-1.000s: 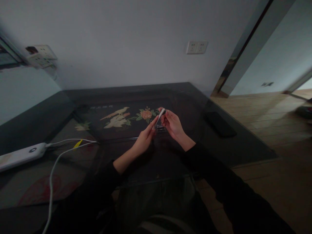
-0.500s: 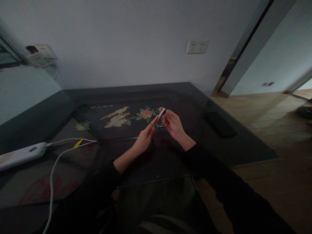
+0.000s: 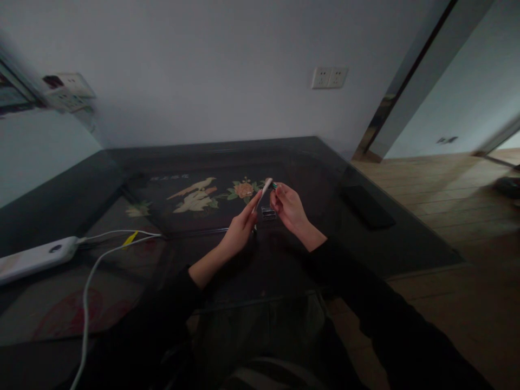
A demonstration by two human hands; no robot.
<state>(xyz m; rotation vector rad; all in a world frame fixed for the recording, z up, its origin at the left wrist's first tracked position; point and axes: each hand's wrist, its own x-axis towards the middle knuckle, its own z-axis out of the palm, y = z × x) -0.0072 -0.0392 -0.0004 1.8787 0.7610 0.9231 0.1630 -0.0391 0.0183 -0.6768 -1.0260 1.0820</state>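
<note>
Holding a flat white thing point(image 3: 265, 188) in left grip point(image 3: 239, 232), pinching a tiny green thing point(image 3: 275, 185) in right grip point(image 3: 291, 208); between both, a shiny thing point(image 3: 268, 213) on counter point(image 3: 280, 265).

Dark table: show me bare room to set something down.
Free: between right hand and black slab; nearer, between that slab and right sleeve. Crowded: beside left hand, with a small object; at left, white device and cable.

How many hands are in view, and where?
2: the left hand grips a thin white object; the right hand is beside that object's upper end, pinching a small item. No others show.
</note>
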